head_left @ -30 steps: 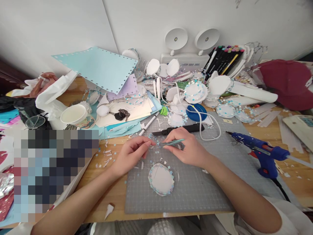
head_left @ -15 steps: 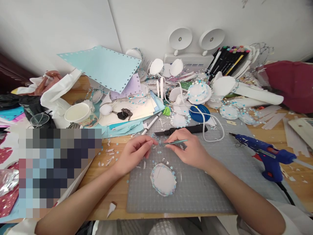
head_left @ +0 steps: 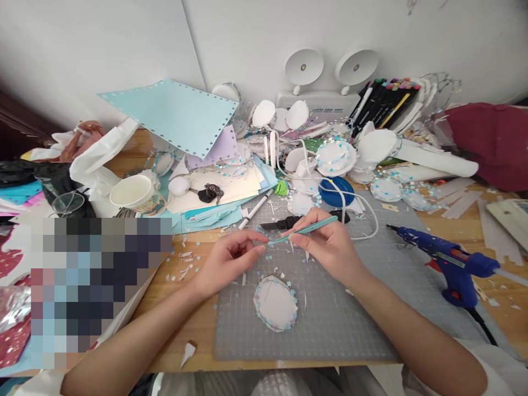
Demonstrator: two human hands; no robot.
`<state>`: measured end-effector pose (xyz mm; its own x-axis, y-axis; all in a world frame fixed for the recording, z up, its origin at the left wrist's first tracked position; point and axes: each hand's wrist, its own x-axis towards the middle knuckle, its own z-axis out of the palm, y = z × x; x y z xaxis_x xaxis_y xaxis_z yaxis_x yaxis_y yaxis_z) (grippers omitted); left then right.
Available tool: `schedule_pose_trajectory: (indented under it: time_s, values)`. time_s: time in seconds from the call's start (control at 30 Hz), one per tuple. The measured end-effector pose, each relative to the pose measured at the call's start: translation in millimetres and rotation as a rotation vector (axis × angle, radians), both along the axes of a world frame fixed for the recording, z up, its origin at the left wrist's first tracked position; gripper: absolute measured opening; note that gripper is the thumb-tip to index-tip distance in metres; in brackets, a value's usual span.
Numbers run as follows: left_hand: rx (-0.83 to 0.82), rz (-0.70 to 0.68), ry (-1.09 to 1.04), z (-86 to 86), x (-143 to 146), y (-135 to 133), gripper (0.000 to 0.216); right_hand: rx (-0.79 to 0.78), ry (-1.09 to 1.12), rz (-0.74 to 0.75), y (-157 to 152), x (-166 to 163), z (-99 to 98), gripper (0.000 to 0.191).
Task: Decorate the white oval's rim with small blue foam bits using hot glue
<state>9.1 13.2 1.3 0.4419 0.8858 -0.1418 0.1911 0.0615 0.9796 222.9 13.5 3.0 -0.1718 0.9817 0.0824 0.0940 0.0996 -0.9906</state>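
My right hand pinches a pair of teal tweezers, their tip pointing left toward my left fingertips. My left hand is closed in a pinch right at that tip; what it holds is too small to make out. Both hands hover over a grey cutting mat. Just below them on the mat lies a white oval disc edged with tiny blue and white stars. Loose star bits are scattered around it.
A blue glue gun rests on the mat's right side. A black craft knife and a white pen lie behind my hands. Paper sheets, a paper cup, white discs, markers and a white cable crowd the back.
My right hand has lifted and tilted the tweezers so their rear end points up and right. The tip has come to my left fingertips. The disc has stayed put.
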Motion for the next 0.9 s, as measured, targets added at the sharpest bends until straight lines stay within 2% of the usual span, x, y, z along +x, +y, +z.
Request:
schedule_pose_trajectory:
  time_s: [0.3, 0.7, 0.77, 0.9]
  values:
    - [-0.027, -0.016, -0.013, -4.7, 0.9, -1.1, 0.027, -0.029, 0.121, 0.019, -4.7, -6.6, -4.1, 0.012]
    - [0.031, -0.039, 0.008, -1.7, 1.5, -0.8, 0.025, -0.04, 0.204, -0.022, -0.8, -2.3, -5.6, 0.011]
    - [0.05, -0.038, 0.008, -1.6, 1.4, -0.6, 0.024, -0.063, 0.295, -0.03, 0.4, -1.1, -3.6, 0.013]
    - [0.071, -0.014, 0.021, -2.8, 1.5, -0.3, 0.024, -0.154, 0.609, -0.069, 4.5, 3.9, 8.1, 0.024]
